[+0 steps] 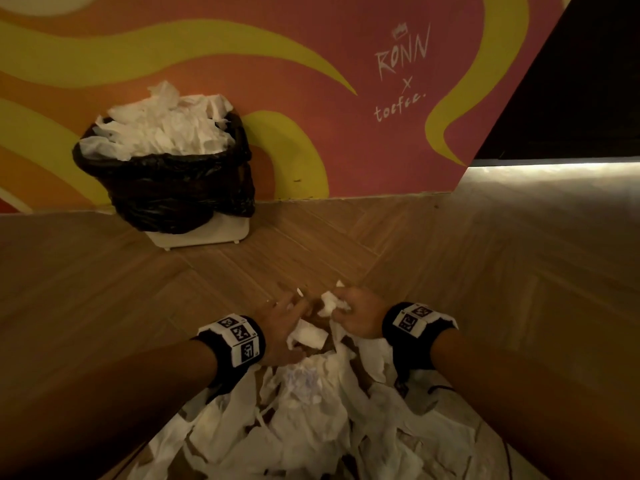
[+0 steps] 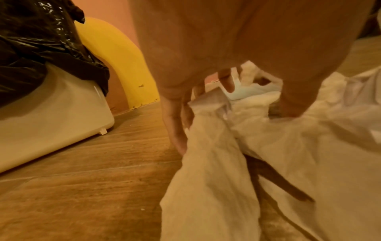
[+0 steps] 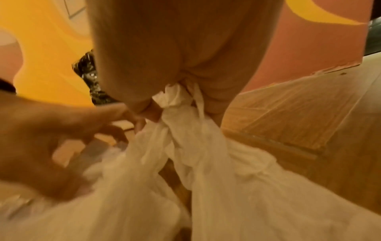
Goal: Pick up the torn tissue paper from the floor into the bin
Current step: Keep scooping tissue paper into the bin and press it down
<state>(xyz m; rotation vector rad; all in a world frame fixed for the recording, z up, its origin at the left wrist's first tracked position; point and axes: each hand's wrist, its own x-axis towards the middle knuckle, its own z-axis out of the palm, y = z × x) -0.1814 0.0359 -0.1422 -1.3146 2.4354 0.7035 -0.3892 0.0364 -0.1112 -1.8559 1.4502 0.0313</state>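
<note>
A heap of torn white tissue paper [image 1: 311, 410] lies on the wooden floor under my forearms. My right hand [image 1: 341, 304] grips a crumpled bunch of tissue [image 3: 177, 104], and long strips hang from it down to the heap. My left hand [image 1: 294, 306] reaches into the tissue just to its left with straight, spread fingers [image 2: 177, 130] that touch a strip [image 2: 206, 163]; it grips nothing. The bin [image 1: 207, 233], white with a black bag [image 1: 166, 181], stands against the wall at the far left and is piled over its rim with tissue [image 1: 162, 129].
A wall [image 1: 346, 133] painted pink, orange and yellow runs behind the bin. Bare herringbone wood floor [image 1: 450, 254] stretches between my hands and the wall. At the upper right a dark cabinet [image 1: 571, 98] hangs over a lit strip.
</note>
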